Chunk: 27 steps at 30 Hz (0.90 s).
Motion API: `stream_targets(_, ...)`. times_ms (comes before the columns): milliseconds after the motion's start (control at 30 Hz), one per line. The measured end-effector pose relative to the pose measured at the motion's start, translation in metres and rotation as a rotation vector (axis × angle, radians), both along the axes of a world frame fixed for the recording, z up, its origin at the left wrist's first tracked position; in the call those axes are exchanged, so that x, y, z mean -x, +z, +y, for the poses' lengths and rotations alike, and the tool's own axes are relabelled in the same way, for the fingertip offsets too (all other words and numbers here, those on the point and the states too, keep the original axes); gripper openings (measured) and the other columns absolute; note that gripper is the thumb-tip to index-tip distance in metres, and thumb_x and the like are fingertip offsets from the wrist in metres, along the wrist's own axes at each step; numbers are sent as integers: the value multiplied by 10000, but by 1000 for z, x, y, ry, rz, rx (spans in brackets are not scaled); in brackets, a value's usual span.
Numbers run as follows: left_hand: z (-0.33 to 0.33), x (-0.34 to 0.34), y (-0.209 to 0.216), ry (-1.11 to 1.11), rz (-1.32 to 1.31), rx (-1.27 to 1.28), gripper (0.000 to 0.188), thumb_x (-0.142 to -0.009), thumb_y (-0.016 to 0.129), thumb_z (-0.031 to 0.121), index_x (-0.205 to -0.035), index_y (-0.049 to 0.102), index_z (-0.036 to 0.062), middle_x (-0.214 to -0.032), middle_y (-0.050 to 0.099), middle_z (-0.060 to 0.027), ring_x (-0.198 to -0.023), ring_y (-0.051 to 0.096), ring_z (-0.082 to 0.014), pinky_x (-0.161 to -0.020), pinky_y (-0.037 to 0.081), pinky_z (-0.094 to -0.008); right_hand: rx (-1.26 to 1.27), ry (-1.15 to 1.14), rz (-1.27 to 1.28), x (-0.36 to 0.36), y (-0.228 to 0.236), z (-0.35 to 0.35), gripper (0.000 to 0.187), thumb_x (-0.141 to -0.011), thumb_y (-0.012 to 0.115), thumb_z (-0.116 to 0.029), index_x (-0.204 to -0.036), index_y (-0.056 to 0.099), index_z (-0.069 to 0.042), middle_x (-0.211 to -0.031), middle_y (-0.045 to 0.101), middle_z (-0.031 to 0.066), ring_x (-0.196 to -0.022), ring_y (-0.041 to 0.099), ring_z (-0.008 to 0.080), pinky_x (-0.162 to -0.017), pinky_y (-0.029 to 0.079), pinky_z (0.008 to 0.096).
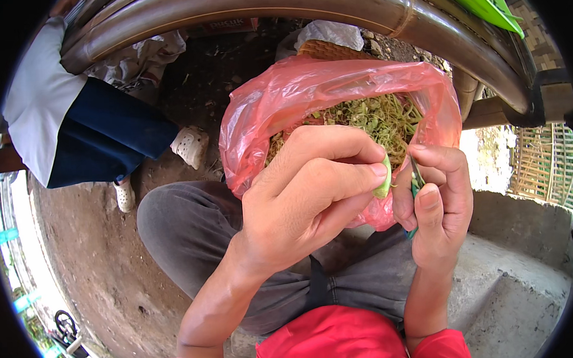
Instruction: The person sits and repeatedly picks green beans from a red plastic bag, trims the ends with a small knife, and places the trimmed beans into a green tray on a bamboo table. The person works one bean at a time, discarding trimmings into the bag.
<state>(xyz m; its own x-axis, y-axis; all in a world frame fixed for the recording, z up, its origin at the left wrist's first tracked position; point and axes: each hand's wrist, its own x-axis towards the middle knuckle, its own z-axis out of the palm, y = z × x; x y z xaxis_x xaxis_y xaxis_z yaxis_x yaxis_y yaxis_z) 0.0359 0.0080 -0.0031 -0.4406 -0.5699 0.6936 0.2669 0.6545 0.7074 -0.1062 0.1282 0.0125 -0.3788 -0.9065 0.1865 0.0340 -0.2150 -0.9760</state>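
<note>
My left hand [312, 190] pinches a small pale-green vegetable piece [384, 182] between thumb and fingers; its exact kind is hard to make out. Close beside it, my right hand [438, 204] is closed round a small knife [416, 181] with a narrow dark blade and a green handle, partly hidden by the fingers. Both hands are held above the near side of a red translucent plastic bag [258, 126], which gapes wide between my knees. Inside lies a heap of green and yellowish plant trimmings [376, 117].
A thick bamboo rail [247, 6] curves across the far side, with a green tray [483, 1] at upper right. On the left, a person in a dark blue skirt [102, 132] and light clogs [190, 147] is near. A concrete ledge [489, 285] lies at my right.
</note>
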Motion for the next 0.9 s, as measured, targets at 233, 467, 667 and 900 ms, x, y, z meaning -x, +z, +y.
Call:
stream_targets(233, 4, 2, -2, 12, 11, -79, 275, -745, 819, -69, -972, 688, 12, -1021, 695, -133, -883, 669, -223, -714, 553, -299, -80, -28, -12, -2, 12, -3, 639, -1004, 635, -415, -1426, 461, 32, -742, 589, 16, -624, 509, 47, -551, 370, 197)
stream_targets(467, 2, 2, -2, 50, -41, 46, 268, -737, 823, -55, -960, 686, 1, -1013, 691, -135, -859, 686, -235, -712, 566, -314, -146, -49, 117, -17, 9, 3, 660, -991, 629, -516, -1359, 465, 7, -682, 553, 18, -571, 476, 56, -508, 316, 195)
stream_targets(667, 0, -1, -1, 30, -94, 90, 370, -724, 800, -146, -995, 631, 40, -1046, 701, -168, -915, 707, -218, -750, 584, -285, -69, -74, 144, -17, 1, 3, 459, -1003, 649, -363, -1247, 535, 9, -889, 570, 48, -689, 512, 71, -608, 379, 214)
stream_targets(900, -1, -2, 0, 30, -89, 86, 343, -737, 802, -137, -983, 645, 43, -1041, 701, -167, -902, 712, -219, -749, 584, -284, -26, 1, 72, -8, 2, 6, 302, -999, 680, -163, -1211, 600, 37, -1098, 683, 102, -916, 643, 108, -791, 516, 228)
